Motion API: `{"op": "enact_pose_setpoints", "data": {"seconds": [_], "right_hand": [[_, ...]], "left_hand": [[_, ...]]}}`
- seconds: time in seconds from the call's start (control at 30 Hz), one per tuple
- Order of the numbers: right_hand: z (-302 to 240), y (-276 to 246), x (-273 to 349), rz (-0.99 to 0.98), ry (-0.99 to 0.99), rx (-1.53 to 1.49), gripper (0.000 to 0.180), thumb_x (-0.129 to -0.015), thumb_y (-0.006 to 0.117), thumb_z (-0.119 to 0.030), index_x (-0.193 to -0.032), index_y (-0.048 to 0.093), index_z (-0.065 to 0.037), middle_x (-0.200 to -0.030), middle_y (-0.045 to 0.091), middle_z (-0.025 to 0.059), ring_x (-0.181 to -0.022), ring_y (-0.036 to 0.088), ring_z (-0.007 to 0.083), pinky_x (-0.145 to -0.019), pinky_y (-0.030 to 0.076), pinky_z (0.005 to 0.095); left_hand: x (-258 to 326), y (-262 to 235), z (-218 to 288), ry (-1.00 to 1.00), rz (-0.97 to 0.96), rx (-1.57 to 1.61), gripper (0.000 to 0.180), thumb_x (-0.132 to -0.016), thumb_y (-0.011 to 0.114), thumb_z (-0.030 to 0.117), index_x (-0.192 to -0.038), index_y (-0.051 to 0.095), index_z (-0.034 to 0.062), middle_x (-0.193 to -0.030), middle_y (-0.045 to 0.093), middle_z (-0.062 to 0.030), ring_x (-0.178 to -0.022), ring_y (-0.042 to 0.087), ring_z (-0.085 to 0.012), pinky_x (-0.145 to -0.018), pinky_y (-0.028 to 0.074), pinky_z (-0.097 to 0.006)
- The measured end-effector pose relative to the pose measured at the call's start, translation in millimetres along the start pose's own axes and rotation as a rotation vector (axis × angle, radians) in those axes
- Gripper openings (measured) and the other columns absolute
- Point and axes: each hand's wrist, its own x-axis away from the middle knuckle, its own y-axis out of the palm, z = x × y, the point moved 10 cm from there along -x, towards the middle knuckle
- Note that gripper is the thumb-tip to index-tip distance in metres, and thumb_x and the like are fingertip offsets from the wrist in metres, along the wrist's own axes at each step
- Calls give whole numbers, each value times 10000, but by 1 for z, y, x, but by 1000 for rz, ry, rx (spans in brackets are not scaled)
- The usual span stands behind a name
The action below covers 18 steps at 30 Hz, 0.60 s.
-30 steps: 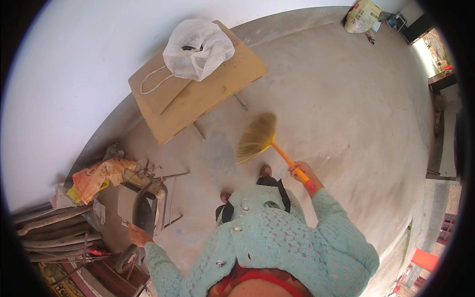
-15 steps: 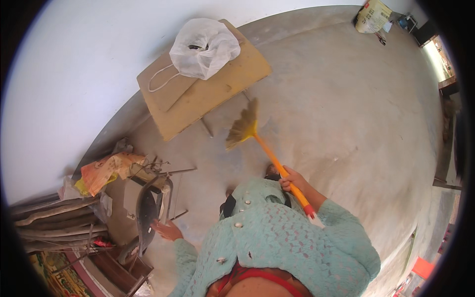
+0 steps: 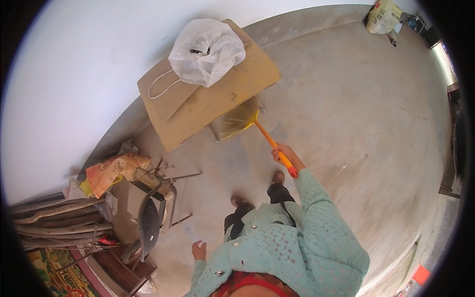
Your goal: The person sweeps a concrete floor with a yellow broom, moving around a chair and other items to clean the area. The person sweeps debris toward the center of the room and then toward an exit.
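Centrally, I view a fan-shaped broom (image 3: 250, 120), its bristles spread at the near edge of the table (image 3: 247, 81), above the concrete floor (image 3: 341, 104). The right hand's (image 3: 285, 151) grip is clamped around the orange handle (image 3: 265, 136); the left hand (image 3: 199, 251) hangs beside the body, its grip too unclear for me to tell. A white plastic bag (image 3: 210, 59) rests on the table; farther left lie stacked wooden poles (image 3: 62, 218).

Broom (image 3: 262, 130), orange handle (red near top), bristles fanned wide, slanted, in right hand (image 3: 290, 153).
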Motion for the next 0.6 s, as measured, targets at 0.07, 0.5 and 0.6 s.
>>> {"op": "enact_pose_setpoints", "data": {"seconds": [0.07, 0.5, 0.6], "right_hand": [[20, -22, 25, 8, 26, -23, 126, -798, 401, -48, -902, 335, -69, -646, 419, 55, -471, 420, 92, -381, 346, 198], [39, 11, 5, -186, 217, -68, 565, -778, 383, 20, -1256, 201, -221, -716, 407, 83, -491, 402, 75, -411, 345, 196], [-9, -1, -50, -71, 170, -49, 446, -789, 389, -12, -1191, 266, -161, -718, 422, 83, -495, 423, 78, -406, 362, 196]], "left_hand": [[-7, 4, -5, 10, -22, 50, 363, -658, 633, 250, -915, 579, -2, -999, 514, -188, -962, 485, -300, -860, 376, -359], [-9, 25, 126, 158, -118, 151, 301, -712, 601, 179, -952, 564, 1, -979, 539, -144, -920, 523, -226, -817, 408, -307], [1, 26, 96, 159, -92, 23, 295, -717, 592, 184, -955, 566, 12, -964, 550, -136, -896, 532, -224, -808, 413, -305]]}}
